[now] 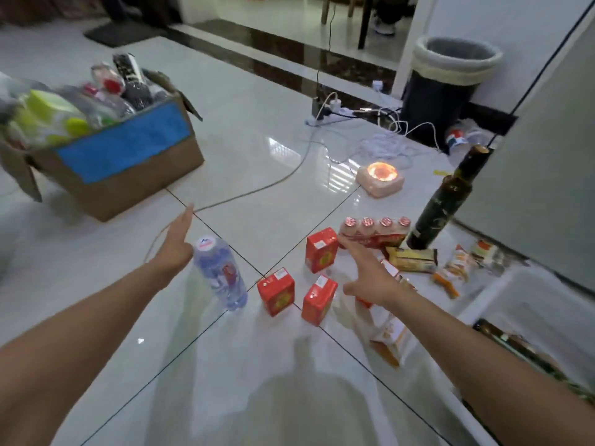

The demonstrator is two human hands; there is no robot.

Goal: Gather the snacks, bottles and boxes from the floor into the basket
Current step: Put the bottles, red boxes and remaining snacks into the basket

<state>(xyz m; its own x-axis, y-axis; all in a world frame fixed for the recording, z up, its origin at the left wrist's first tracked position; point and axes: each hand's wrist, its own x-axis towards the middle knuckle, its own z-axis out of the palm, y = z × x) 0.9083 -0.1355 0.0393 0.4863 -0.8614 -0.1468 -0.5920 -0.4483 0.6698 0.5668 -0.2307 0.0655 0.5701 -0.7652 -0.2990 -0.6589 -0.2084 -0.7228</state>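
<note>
A glossy white tiled floor [257, 140] carries everything. At the upper left stands an open cardboard box [128, 175] with a blue panel on its side, heaped with bottles and packets. A dark waste bin [441, 94] stands far right by the wall.

The left hand [177, 243] is stretched flat, fingers straight and together, holding nothing; it hangs just beside the cap of a clear water bottle [222, 275] standing upright, and I cannot tell whether they touch. The right hand [370, 275] is spread wide and empty, its forefinger reaching toward a shrink-wrapped four-pack of small drink bottles [376, 233].

A dark glass bottle [441, 207] stands upright just right of that pack. Three red cartons stand between the hands: one [321, 251] just beside the four-pack, two nearer ones [277, 292] [318, 299] side by side. Snack packets [412, 259] lie on the floor beyond the right hand, and an orange-and-white packet [389, 339] lies under the right forearm.
</note>
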